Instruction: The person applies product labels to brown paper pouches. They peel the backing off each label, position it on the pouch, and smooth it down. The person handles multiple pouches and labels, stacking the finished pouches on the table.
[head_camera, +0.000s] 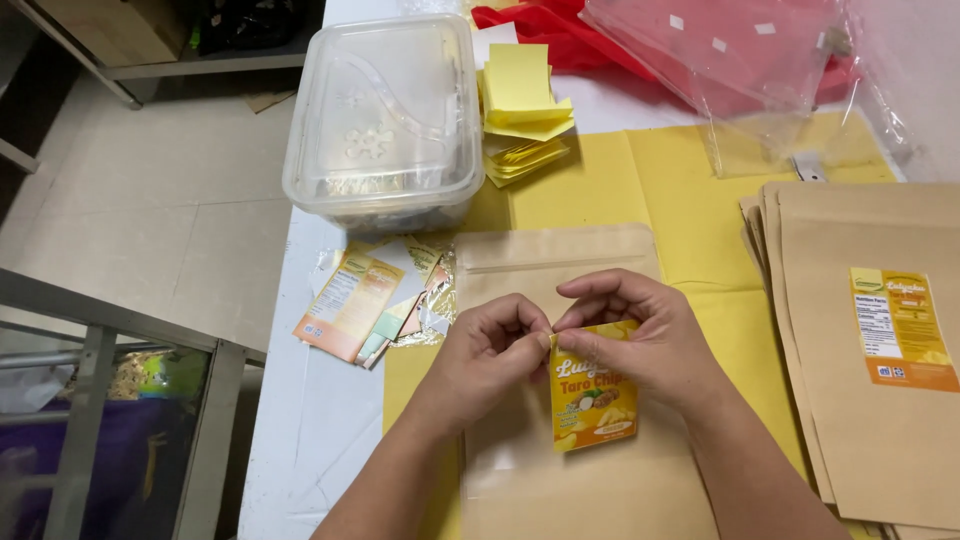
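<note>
Far left on the surface (300, 440) lay a loose fan of orange labels (352, 300), with bits of shiny backing among them. Behind them stood a clear plastic tub (385, 110) with its lid on, and just right of it a stack of yellow slips (522, 105). The left hand (490, 355) pinched the top edge of an orange-and-yellow sticker (593, 400), its grip closed on that corner. The right hand (650, 340) pinched the same top edge, fingertips touching the left's. The sticker hung over a brown paper pouch (560, 265) lying flat on yellow sheeting. Far right sat a stack of labelled brown pouches (860, 350), with clear bags (760, 60) behind them.
</note>
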